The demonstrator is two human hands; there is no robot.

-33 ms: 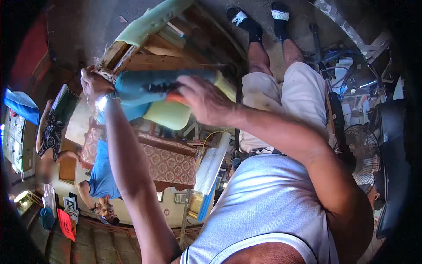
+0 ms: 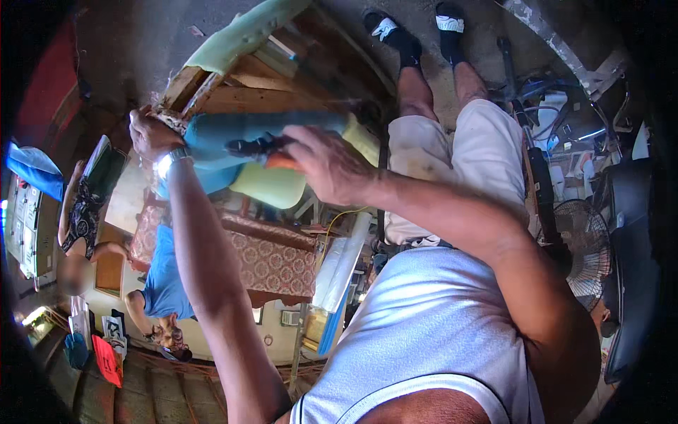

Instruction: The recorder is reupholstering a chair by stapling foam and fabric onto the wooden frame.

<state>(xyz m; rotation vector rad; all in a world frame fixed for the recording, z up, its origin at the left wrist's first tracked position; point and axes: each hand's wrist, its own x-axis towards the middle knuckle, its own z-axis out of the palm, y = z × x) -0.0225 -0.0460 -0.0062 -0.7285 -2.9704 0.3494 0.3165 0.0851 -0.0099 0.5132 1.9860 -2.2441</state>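
Tool (image 2: 263,146), black-bodied, orange-handled, in right hand (image 2: 328,162), fingers clamped on it; left hand (image 2: 155,138): cannot tell fingers' hold.

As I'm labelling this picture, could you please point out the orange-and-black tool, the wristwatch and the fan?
Orange-and-black tool (image 2: 258,146): head view, on its black part.
Wristwatch (image 2: 179,153): head view, on its band.
Fan (image 2: 582,256): head view, on its round wire guard.

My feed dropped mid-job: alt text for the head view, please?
The right hand holds a dark tool with an orange handle by blue padding; the left hand is at a wooden frame partly covered in pale green foam. Two people appear at left.
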